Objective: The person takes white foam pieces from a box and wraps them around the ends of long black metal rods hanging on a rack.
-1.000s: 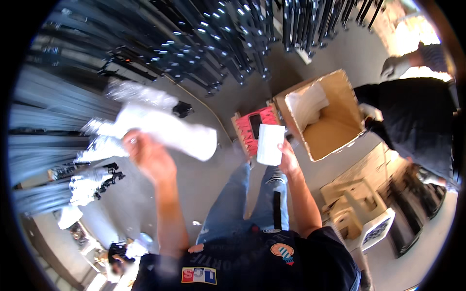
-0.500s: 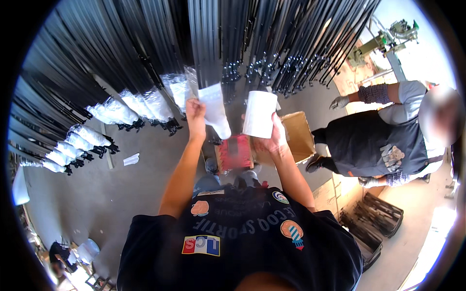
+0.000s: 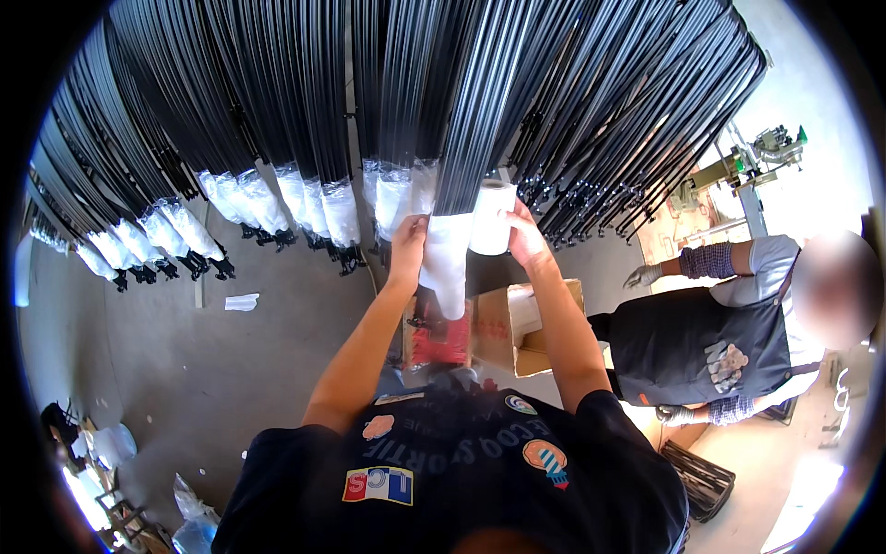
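Ahead of me hangs a bundle of black rods, its lower end covered by white film that tapers to a loose tail. My left hand is closed on the left side of this wrapped end. On the other side, my right hand grips a roll of white wrapping film, fingers curled round its upper right side. The roll stands roughly upright against the bundle. Part of my left fingers is hidden behind the film.
Several other rod bundles with film-wrapped ends hang to the left, and bare rods to the right. Below stand an open cardboard box and a red object. A co-worker in a dark apron stands at the right.
The roll has come against the right side of the bundle, from a small gap away. My hands are closer together. The whole view has shifted, so the rods' ends sit lower.
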A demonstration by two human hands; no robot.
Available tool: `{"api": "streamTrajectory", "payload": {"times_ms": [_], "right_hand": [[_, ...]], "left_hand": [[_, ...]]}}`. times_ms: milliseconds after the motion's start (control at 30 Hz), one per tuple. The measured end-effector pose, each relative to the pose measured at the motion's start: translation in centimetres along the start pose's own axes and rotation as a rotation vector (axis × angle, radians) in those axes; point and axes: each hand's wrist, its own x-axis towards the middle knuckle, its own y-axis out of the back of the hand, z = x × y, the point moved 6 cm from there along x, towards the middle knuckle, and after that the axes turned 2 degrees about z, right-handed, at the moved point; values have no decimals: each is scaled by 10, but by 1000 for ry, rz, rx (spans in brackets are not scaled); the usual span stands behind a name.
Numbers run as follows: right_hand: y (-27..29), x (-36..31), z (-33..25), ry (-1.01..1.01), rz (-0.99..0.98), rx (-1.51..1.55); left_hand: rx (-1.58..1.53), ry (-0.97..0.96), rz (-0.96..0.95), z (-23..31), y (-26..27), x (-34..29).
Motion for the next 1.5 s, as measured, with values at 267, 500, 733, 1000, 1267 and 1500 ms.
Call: {"api": "streamTrajectory", "payload": {"times_ms": [267, 500, 733, 1000, 1267, 1500], "right_hand": [[-20, 32, 1, -48, -193, -41], [-35, 27, 21, -99, -285, 56], [-23, 12, 12, -111, -274, -72], [-14, 12, 42, -68, -169, -134], [4, -3, 66, -192, -45, -59], [26, -1, 39, 91, -48, 152]], "left_hand": [[308, 71, -222, 38, -16, 12], [452, -388, -34, 27, -20, 25], [557, -383, 55, 25, -32, 22], [535, -137, 84, -22, -16, 44], [315, 111, -44, -5, -47, 6], [326, 62, 69, -4, -44, 2]]}}
